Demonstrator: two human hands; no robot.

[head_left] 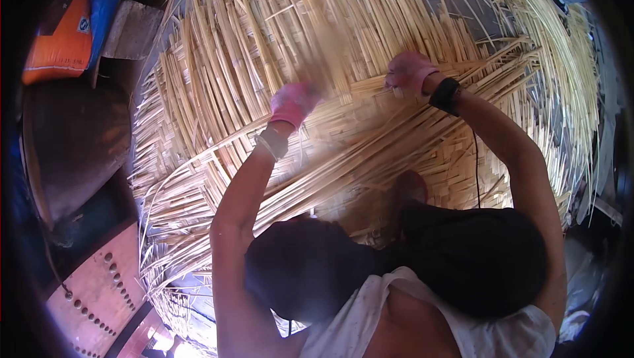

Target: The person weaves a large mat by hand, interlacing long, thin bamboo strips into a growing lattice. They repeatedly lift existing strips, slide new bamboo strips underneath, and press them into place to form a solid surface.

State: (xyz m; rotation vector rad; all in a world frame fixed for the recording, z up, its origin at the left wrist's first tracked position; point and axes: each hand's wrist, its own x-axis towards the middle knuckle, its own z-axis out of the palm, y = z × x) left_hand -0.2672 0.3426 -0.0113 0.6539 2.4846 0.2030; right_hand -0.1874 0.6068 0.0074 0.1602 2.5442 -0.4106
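Note:
A broad mat of pale, flat bamboo strips (244, 48) is spread under me, its lower part woven in a slanting pattern. My left hand (294, 104), in a pink glove, is closed at the middle of the mat, with motion-blurred strips rising from its fingers. To its right, my right hand (409, 72) wears a matching glove and is curled around the end of a strip bundle lying crosswise. A long loose bundle of strips (356, 150) runs diagonally over the weave between my hands and knees.
My shoe (411, 188) stands on the woven part. Long unwoven strips (561, 61) fan out along the right edge. At the left are an orange bag (59, 51), a dark curved panel (79, 147) and a reddish board with round holes (99, 292).

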